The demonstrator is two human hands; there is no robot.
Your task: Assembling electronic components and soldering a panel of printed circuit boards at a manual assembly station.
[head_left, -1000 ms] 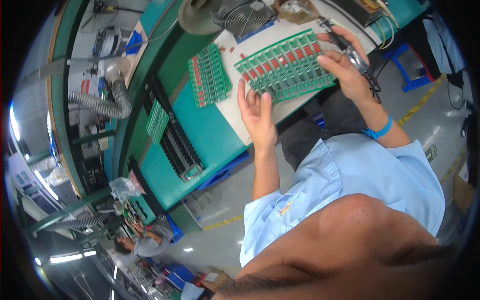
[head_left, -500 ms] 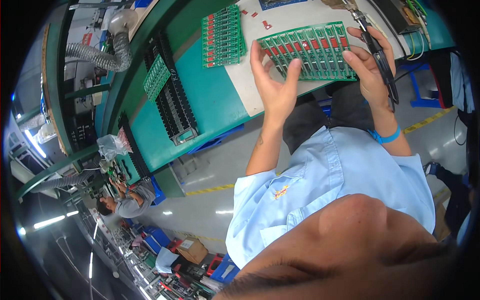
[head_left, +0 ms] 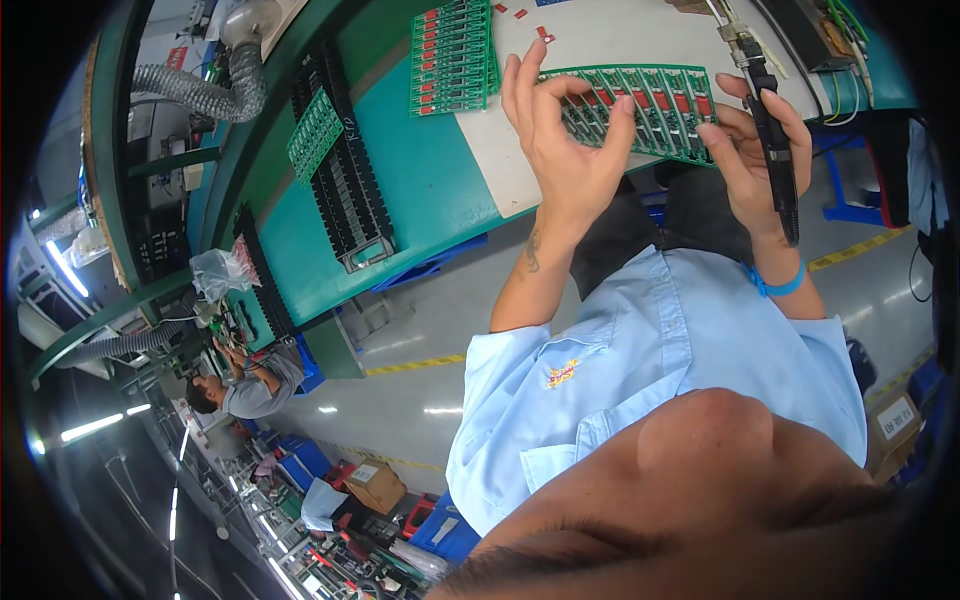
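A green circuit board panel (head_left: pixel 655 112) with a row of red parts is held tilted over the near edge of the bench. My left hand (head_left: pixel 575 140) is at its left end, index finger bent over the board and thumb along its near side. The other left fingers stick up, apart from it. My right hand (head_left: pixel 755 150) grips the right end between thumb and fingers. In that same hand lies a black-handled soldering iron (head_left: pixel 775 140), its metal front pointing away from me. Where the right fingers pass behind the panel they are hidden.
A stack of similar panels (head_left: pixel 450 60) lies at the far left of the white mat (head_left: pixel 490 165), near small red pieces (head_left: pixel 544 35). Farther left, a green board (head_left: pixel 315 138) rests on a black slotted rack (head_left: pixel 350 200). A dark box (head_left: pixel 810 40) with cables stands far right. Another person (head_left: pixel 250 385) works beyond.
My left hand has shifted up and inward over the board's left end, its index finger now bent over the board. The panel and right hand have moved slightly right.
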